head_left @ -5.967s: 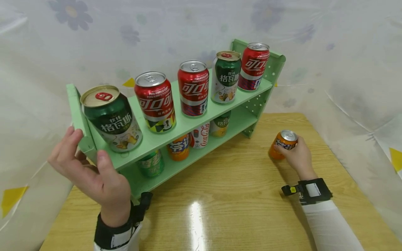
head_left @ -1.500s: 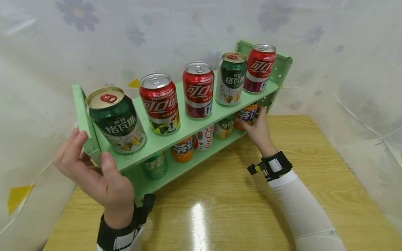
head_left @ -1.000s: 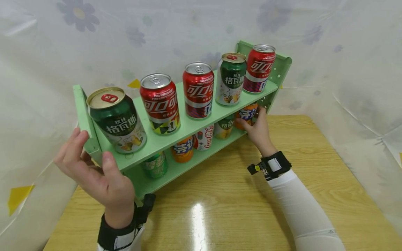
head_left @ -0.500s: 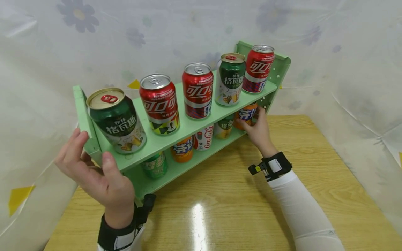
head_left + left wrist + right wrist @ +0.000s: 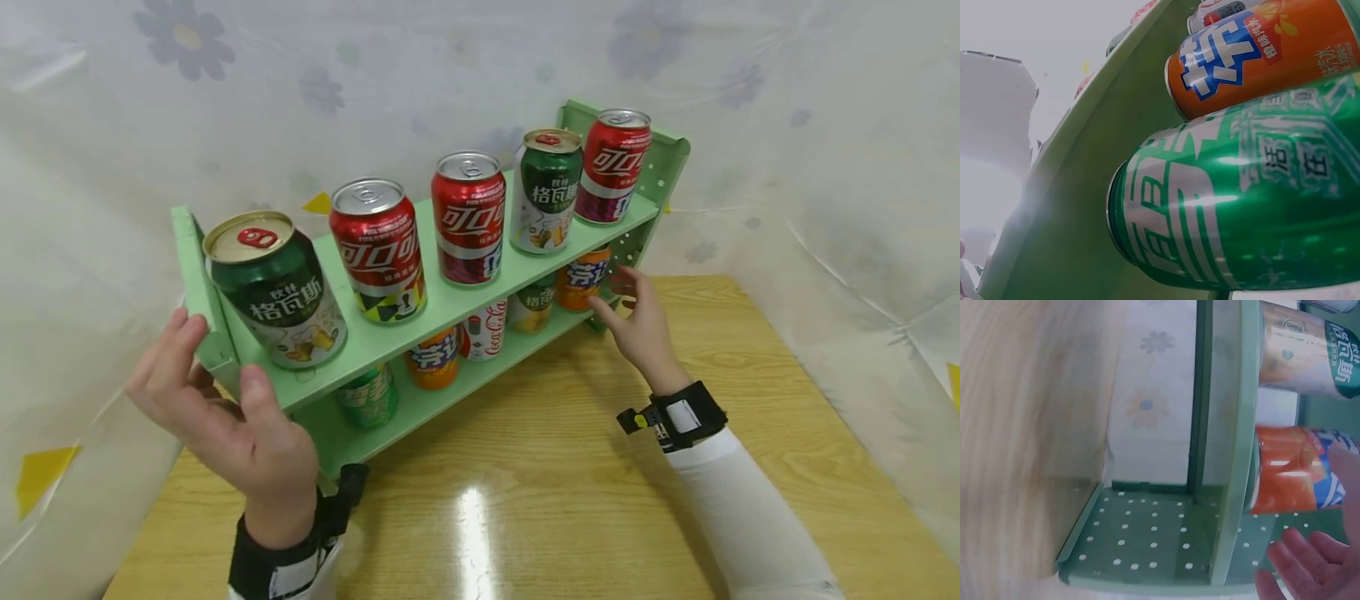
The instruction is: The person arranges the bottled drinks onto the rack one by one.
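My left hand (image 5: 232, 417) holds the left end of a green two-tier shelf rack (image 5: 461, 302), its fingers along the outside of the end panel and the thumb by the front corner. At the right end of the lower tier stands an orange soda can (image 5: 581, 282). Just right of that can is my right hand (image 5: 645, 333), its fingers spread and curved around nothing. In the right wrist view, part of the right hand (image 5: 1310, 562) shows beside the orange can (image 5: 1291, 469). The left wrist view shows a green can (image 5: 1210, 206) close up, lying sideways in that picture.
Several cans line the upper tier, among them a green-and-white can (image 5: 281, 304) and a red cola can (image 5: 382, 267). On the lower tier are a green can (image 5: 369, 398), another orange can (image 5: 435, 360) and a white Coca-Cola can (image 5: 486, 332). The rack stands on a wooden table (image 5: 570, 467).
The right hand carried the orange can from the table to the lower tier's right end. Since half a second ago it has let go and drawn back right. The left hand keeps its place.
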The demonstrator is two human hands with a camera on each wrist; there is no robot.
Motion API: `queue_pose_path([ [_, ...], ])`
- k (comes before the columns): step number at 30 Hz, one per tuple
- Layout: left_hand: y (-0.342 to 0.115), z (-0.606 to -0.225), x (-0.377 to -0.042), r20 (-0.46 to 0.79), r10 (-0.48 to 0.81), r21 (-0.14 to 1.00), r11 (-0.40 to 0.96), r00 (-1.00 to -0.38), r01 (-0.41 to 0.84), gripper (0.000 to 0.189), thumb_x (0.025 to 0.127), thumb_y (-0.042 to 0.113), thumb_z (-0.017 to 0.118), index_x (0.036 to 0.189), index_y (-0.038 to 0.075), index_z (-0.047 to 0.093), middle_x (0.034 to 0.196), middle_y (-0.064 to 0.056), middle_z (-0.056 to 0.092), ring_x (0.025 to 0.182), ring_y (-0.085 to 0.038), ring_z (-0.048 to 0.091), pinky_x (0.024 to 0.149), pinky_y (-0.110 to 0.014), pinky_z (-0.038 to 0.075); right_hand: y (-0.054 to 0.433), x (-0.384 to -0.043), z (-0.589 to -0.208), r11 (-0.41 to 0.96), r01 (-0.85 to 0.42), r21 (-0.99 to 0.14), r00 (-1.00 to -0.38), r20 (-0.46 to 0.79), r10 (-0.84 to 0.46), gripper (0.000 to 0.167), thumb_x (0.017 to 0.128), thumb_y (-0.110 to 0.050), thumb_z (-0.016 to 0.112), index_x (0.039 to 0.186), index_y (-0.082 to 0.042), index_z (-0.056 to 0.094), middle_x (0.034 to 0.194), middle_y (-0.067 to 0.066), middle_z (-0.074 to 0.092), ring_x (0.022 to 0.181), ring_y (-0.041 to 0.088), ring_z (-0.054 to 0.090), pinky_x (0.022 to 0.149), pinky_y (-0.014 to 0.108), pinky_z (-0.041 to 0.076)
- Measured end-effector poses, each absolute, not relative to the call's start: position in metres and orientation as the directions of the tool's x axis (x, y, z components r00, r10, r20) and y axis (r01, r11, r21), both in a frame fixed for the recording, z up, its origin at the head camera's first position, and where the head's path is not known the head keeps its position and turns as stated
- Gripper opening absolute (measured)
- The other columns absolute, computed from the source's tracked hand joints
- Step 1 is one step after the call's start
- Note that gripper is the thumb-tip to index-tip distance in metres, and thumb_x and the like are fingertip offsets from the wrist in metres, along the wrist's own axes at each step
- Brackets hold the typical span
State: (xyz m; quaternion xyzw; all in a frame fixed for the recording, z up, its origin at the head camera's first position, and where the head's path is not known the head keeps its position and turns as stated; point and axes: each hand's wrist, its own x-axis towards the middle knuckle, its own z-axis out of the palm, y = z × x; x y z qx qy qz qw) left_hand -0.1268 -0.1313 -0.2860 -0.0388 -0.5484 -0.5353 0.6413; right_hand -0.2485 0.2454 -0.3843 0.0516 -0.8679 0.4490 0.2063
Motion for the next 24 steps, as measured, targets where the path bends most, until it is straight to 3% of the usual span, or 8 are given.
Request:
queue_pose_path([
  [6,-0.133,-0.284,-0.124,0.740,-0.649,0.550,0.431,-0.177,0.716,0.040,0.078,0.005,0.044,0.112,-0.012,0.056,0.123,-0.018,0.051,0.117,-0.028,0.045,0.081,-0.021,0.027,0.253,-0.241,-0.393,0.620,-0.285,-0.731,-0.895,0.435,0.101,0.063,0.099,-0.022,0.068,0.149,0.004,0.041,0.140,0.027,0.054,0.128,0.046,0.052,0.108,0.061,0.039],
  [10,-0.135,-0.284,-0.124,0.742,-0.657,0.540,0.472,-0.130,0.696,0.042,0.078,0.010,0.046,0.111,-0.013,0.058,0.119,-0.019,0.052,0.115,-0.029,0.046,0.085,-0.022,0.032,0.254,-0.237,-0.401,0.646,-0.286,-0.708,-0.891,0.444,0.092,0.061,0.099,-0.023,0.068,0.148,0.004,0.043,0.137,0.026,0.056,0.127,0.044,0.054,0.107,0.060,0.041],
  [15,-0.136,-0.285,-0.128,0.761,-0.648,0.484,0.548,-0.019,0.682,0.045,0.080,0.022,0.053,0.108,-0.013,0.059,0.113,-0.021,0.052,0.109,-0.034,0.047,0.090,-0.026,0.039,0.250,-0.236,-0.409,0.670,-0.294,-0.682,-0.887,0.455,0.075,0.061,0.099,-0.022,0.068,0.148,0.004,0.043,0.135,0.026,0.058,0.125,0.043,0.054,0.104,0.059,0.043],
  [21,-0.131,-0.291,-0.129,0.767,-0.629,0.414,0.633,0.123,0.654,0.037,0.079,0.022,0.052,0.095,-0.010,0.057,0.106,-0.022,0.056,0.109,-0.040,0.049,0.104,-0.044,0.040,0.243,-0.230,-0.407,0.682,-0.317,-0.659,-0.885,0.464,0.037,0.057,0.100,-0.018,0.067,0.146,0.006,0.045,0.133,0.027,0.058,0.123,0.044,0.054,0.103,0.059,0.043],
  [24,-0.128,-0.303,-0.129,0.776,-0.597,0.338,0.667,0.204,0.664,0.035,0.084,0.027,0.055,0.087,-0.008,0.058,0.097,-0.023,0.060,0.102,-0.043,0.055,0.102,-0.050,0.045,0.239,-0.226,-0.407,0.695,-0.322,-0.643,-0.890,0.457,0.011,0.056,0.100,-0.019,0.067,0.146,0.006,0.047,0.135,0.026,0.058,0.124,0.044,0.054,0.103,0.060,0.043],
])
